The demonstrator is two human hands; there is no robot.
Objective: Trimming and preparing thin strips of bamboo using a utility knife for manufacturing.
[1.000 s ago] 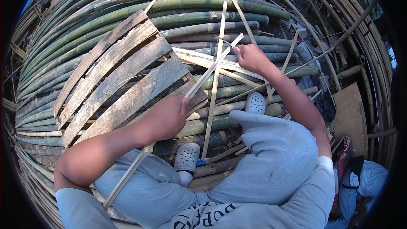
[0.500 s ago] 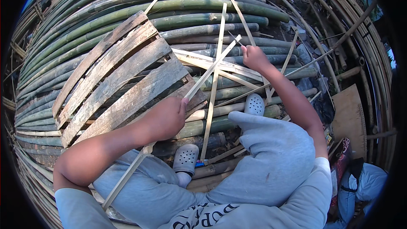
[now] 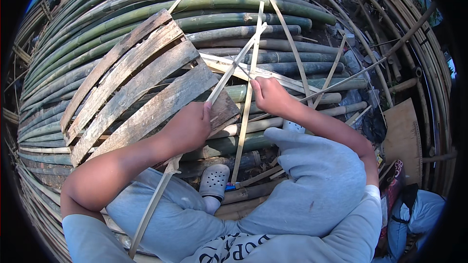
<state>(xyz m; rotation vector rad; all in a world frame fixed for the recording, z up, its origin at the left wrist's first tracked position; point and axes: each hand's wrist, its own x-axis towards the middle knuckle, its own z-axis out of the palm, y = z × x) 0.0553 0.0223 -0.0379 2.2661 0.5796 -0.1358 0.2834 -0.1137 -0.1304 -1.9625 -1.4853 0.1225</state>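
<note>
My left hand [image 3: 189, 125] is closed round a long pale bamboo strip [image 3: 225, 79], with the thumb lying along its top. From that fist the strip slants up to the far right; its lower end comes out under my forearm and passes over my left thigh. In my closed right hand [image 3: 269, 96] is a knife, its handle hidden by the fingers. The thin blade of the knife [image 3: 242, 68] points up and left, and meets or crosses the strip about midway between the fist and the far end.
A slatted wooden pallet [image 3: 141, 92] lies at the left on rows of green bamboo poles [image 3: 214, 3]. Several loose strips [image 3: 287, 34] lean or lie ahead of me. A brown board [image 3: 402, 134] and a blue bundle [image 3: 426, 209] are at the right. My grey clog [image 3: 214, 181] rests between poles.
My right hand has drawn the knife from near the strip's far end back toward me and leftward. The left hand has shifted slightly, and the strip is tilted a little steeper.
</note>
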